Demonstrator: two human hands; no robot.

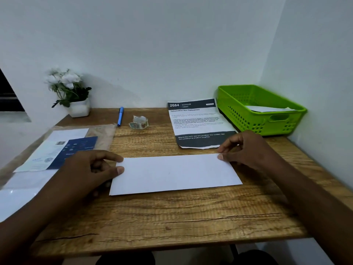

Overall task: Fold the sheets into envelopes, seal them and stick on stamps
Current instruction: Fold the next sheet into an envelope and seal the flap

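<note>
Far left, at nine o'clock on the wooden table [172,217]: a clear plastic sleeve [21,190] lying flat, with a blue-and-white printed leaflet [57,153] on top of it. Behind these, at eleven o'clock against the wall: a white pot of white flowers [71,92]. Just right of the pot, a blue pen [120,116] lying on the tabletop, pointing toward the wall.

Left hand [89,169] at the left short edge of the folded white sheet [175,174], index finger stretched along the far left corner, thumb tip pressing down on the paper's left edge, remaining fingers curled under; a pinch on the sheet's left end.

Centre, at twelve o'clock beyond the sheet: a small roll of stamps [138,122], a short strip trailing off to its left, well apart from the sheet. Folded white sheet itself lying flat in the middle of the table, long side running left to right, slightly skewed.

At one o'clock: a printed instruction page [198,123] headed "2684 BEDROOM", its torn near edge just beyond the sheet.

Right hand [246,150] at the sheet's far right corner, fingers bent, thumb and fingertips closing on that corner.

At two o'clock, in the corner of the walls: a green plastic basket [263,119] holding white paper [267,109], one corner resting on the instruction page.
</note>
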